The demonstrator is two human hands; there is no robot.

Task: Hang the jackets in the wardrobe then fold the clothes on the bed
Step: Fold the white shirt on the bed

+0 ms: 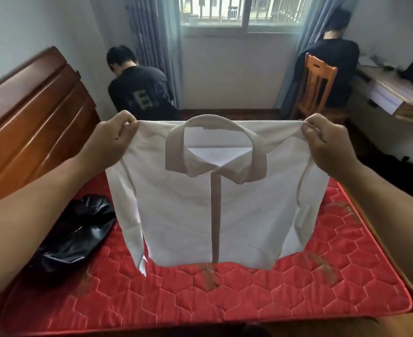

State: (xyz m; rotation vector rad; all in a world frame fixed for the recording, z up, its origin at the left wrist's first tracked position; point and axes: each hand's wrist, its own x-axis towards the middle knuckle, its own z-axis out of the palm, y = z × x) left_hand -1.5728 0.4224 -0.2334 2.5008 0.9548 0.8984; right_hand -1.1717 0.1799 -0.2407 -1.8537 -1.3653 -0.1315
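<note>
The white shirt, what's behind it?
Held by the left hand and right hand, the white shirt covers the middle of the red mattress. Anything lying there cannot be seen.

Both hands, left hand (113,139) and right hand (327,142), pinch the white shirt (215,203) by its shoulders, holding it above the bed (273,300). A black jacket (71,237) lies on the bed, left of the shirt.

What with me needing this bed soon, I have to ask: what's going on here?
A person is holding a white shirt up by its shoulders above the red mattress. The left hand and the right hand each pinch one shoulder. The shirt hangs open with its front facing them and is not yet folded. A crumpled black garment lies on the mattress to the left.
</note>
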